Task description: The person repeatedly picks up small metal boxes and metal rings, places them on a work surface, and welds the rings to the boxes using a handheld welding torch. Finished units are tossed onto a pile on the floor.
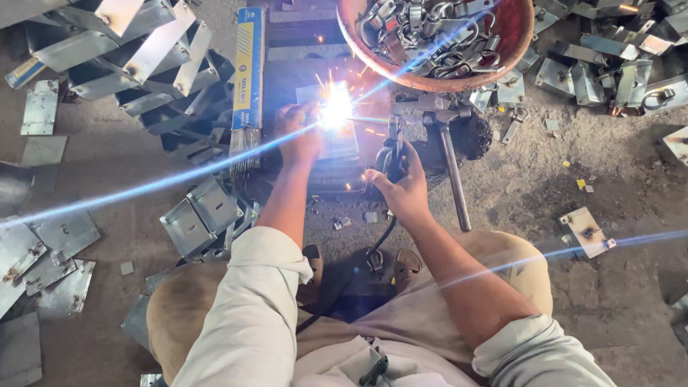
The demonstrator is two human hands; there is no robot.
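I squat on the ground over a small metal plate (342,142), where a blinding white welding arc (335,111) throws sparks and blue streaks. My left hand (299,136) rests on the plate just left of the arc, steadying it. My right hand (401,188) is closed around a dark electrode holder (391,159) whose rod points up toward the arc. A black cable (381,240) runs from the holder back between my feet.
A rust-coloured bowl (522,32) of metal rings and shackles sits at the top. A hammer (450,161) lies right of the work. A blue and yellow electrode box (249,68) stands at left. Folded sheet-metal pieces (136,50) and flat plates (193,215) litter the ground.
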